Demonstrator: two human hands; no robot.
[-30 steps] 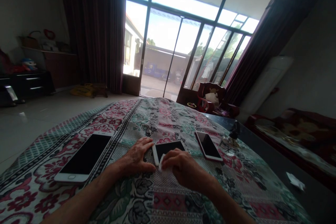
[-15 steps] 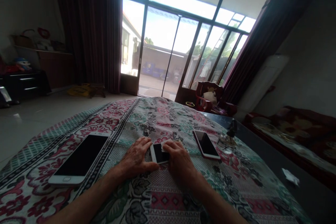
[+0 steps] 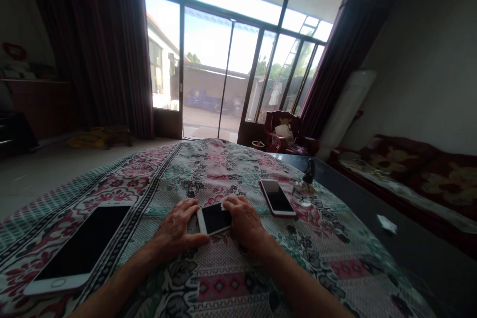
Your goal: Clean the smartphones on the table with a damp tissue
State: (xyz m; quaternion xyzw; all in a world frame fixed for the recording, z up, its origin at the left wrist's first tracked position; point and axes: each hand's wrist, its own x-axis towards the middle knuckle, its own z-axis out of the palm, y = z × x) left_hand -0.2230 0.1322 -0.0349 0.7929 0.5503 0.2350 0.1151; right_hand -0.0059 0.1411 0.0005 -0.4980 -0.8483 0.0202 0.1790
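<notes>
A white smartphone (image 3: pixel 215 218) with a dark screen lies flat on the patterned tablecloth (image 3: pixel 223 248) between my hands. My left hand (image 3: pixel 175 228) grips its left end, the thumb along the near edge and the fingers at the far corner. On the right end rests my right hand (image 3: pixel 246 219), its fingers bent over a small white tissue (image 3: pixel 223 203) against the screen; most of the tissue is hidden. A larger white smartphone (image 3: pixel 80 248) lies to the left. To the right lies another smartphone (image 3: pixel 278 197) with a white front and reddish edge.
Beside the right smartphone stands a clear glass bottle (image 3: pixel 303 193) with a black spray top. A crumpled white tissue (image 3: pixel 386 224) lies on the dark tabletop (image 3: pixel 406 253) at the right. Beyond the table are a red wooden chair (image 3: pixel 279 131), a sofa (image 3: pixel 402 159) and glass doors (image 3: pixel 219 74).
The view has turned to the right, so everything sits further left. My right hand has slid toward the phone's right end, showing more of the screen. My left hand keeps its grip.
</notes>
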